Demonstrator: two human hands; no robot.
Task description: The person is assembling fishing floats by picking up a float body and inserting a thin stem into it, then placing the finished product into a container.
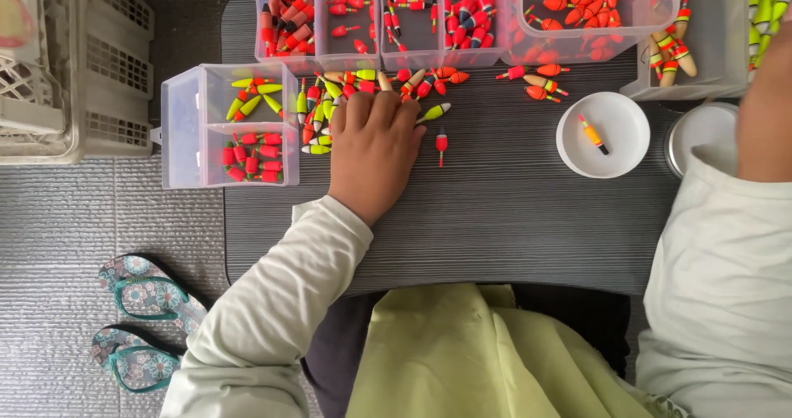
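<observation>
The loose pile of small fishing floats point(355, 96), red, yellow-green and tan, lies scattered on the dark ribbed tabletop point(511, 220) just in front of the long divided clear box point(375, 22), and my left hand point(373, 150) rests palm down on its near edge. My fingers point(371, 108) lie flat and close together over the floats, touching them but pinching none that I can see. One yellow-green float point(433, 113) sticks out just beside my fingertips, and a single red float point(441, 144) lies alone a little nearer to me. To the left of the pile, touching it, stands a small two-compartment clear box point(231, 125) with its lid swung open; its far compartment holds yellow-green floats, its near one red floats. The long divided box beyond the pile is filled with red floats in several cells, and beside it a larger clear tub point(590, 14) is heaped with rounder red ones. A few more floats point(536, 80) lie loose in front of that tub. Further right sits a round white dish point(603, 135) with one orange float in it, then a second round white lid or dish point(701, 133), partly hidden by my sleeve. My right hand point(767, 96) is raised at the right edge of view; only the wrist and forearm show, so I cannot tell how its fingers stand. On the floor to my left lie a pair of teal patterned flip-flops point(144, 323) and a white slatted crate point(74, 63).
</observation>
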